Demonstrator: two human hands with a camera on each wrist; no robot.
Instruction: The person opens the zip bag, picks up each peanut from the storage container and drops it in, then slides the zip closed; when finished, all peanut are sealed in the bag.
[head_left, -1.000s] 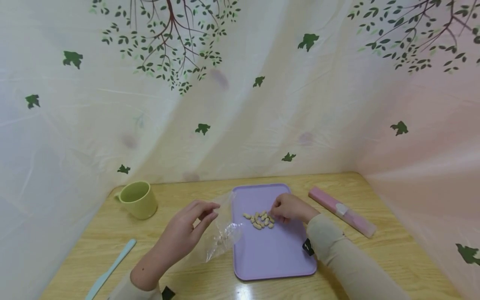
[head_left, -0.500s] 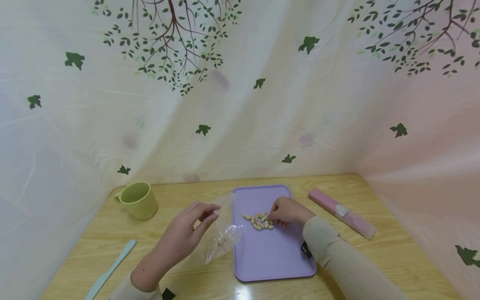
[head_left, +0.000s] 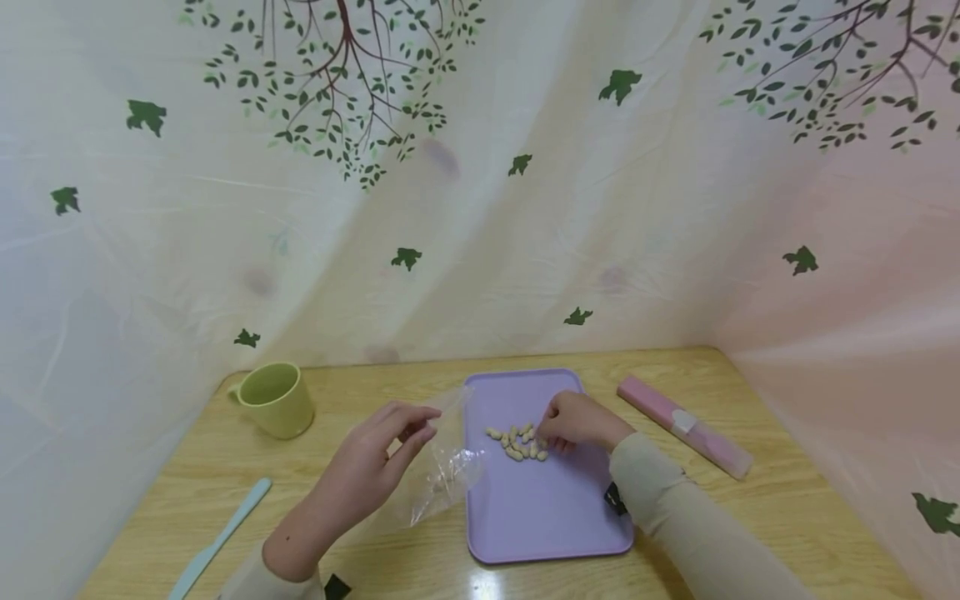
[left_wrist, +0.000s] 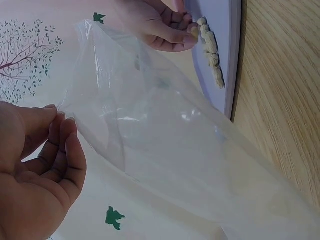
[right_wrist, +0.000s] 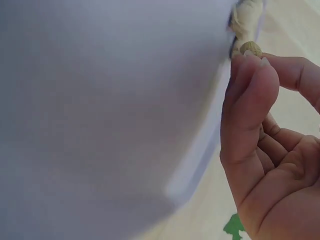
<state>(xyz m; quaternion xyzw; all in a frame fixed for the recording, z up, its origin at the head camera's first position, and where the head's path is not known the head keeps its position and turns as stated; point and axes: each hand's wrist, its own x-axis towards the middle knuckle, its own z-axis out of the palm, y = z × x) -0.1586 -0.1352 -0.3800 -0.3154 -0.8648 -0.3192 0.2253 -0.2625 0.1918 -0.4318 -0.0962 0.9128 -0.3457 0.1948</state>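
Pinching a tan peanut (right_wrist: 251, 48), the right hand (head_left: 577, 418) faced the left hand's (head_left: 377, 454) pinched clear-plastic bag (head_left: 452, 483) at the purple tray's (head_left: 546, 521) left edge.

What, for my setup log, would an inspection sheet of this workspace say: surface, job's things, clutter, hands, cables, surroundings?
Surface: light wood-grain table, with a glare spot near the front.
Job's things: unshelled peanuts on the lavender tray; clear plastic bag by its left side.
Clutter: yellow-green mug and pale-blue knife-shaped utensil left; pink roll with whitish label right.
Hands: left hand pinches the bag's edge; right hand pinches one peanut.
Cables: nothing seen.
Surroundings: pale curtain printed with leafy branches.
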